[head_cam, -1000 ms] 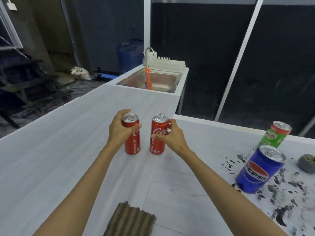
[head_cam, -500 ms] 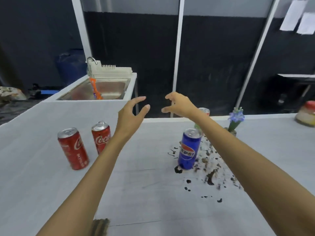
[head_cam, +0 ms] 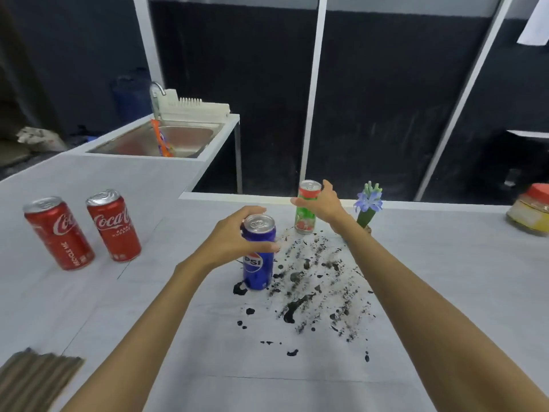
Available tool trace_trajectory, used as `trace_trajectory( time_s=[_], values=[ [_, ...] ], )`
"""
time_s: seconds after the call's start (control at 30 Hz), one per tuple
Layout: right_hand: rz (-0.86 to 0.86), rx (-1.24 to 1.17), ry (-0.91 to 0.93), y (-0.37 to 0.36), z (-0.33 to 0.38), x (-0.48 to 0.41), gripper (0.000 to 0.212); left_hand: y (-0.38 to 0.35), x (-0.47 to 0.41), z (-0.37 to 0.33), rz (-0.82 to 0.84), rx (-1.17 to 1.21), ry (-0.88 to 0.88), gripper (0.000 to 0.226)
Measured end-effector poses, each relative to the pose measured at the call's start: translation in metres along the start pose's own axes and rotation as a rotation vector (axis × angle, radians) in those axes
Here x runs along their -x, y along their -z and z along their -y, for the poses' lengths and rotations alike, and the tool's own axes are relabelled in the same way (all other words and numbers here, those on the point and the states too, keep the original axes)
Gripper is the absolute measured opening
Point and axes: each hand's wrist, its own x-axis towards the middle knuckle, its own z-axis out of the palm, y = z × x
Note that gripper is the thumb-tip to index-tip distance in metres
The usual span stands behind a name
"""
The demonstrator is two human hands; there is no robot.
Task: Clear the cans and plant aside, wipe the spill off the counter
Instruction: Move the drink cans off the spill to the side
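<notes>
Fingers (head_cam: 255, 210) of left hand (head_cam: 234, 236) curl round glossy blue can (head_cam: 258, 273), right hand (head_cam: 325, 205) round slim green can (head_cam: 305, 223).

Ribbed cloth (head_cam: 35, 379), perhaps, half off the lower-left edge.

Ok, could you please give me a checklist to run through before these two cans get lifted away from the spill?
1. Left hand grips the blue Pepsi aluminium can: ok, fingers curled round its top.
2. Right hand grips the green-and-red drink can: cannot tell, contact unclear.
3. Both cans upright: ok.
4. Room beside the red Coca-Cola can nearer the dark spill: ok, bare white counter there.
5. Purple-flowered potted plant cleared: not ok, it stands beside the spill.
6. Brown ribbed cloth at hand: ok, on the counter's near-left corner.
</notes>
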Motion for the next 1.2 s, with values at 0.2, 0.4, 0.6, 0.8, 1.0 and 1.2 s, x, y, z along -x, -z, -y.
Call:
trace_trajectory(
  time_s=[0.2,0.4,0.6,0.8,1.0,1.2],
  values=[
    [-0.012,-0.147,0.022,-0.015,-0.026,-0.024,0.101,-0.024,0.004,0.009,-0.152,0.079,0.011,0.066],
    [-0.021,-0.085,-0.038,-0.021,-0.050,-0.053,0.095,-0.034,0.007,0.009,-0.240,0.113,0.020,0.065],
    [-0.137,0.005,0.014,-0.025,-0.046,-0.042,0.054,-0.022,0.014,0.009,-0.341,0.206,0.058,0.063],
    [-0.114,-0.084,0.115,-0.062,0.004,-0.021,0.050,0.030,0.033,0.010,-0.503,0.258,0.051,0.061],
    [0.059,-0.195,0.218,-0.139,0.056,0.028,0.046,0.109,0.068,0.044,-0.622,0.206,0.086,0.063],
    [0.190,-0.134,0.268,-0.233,0.078,0.080,0.051,0.174,0.104,0.096,-0.716,0.058,0.155,0.061]
  ],
)
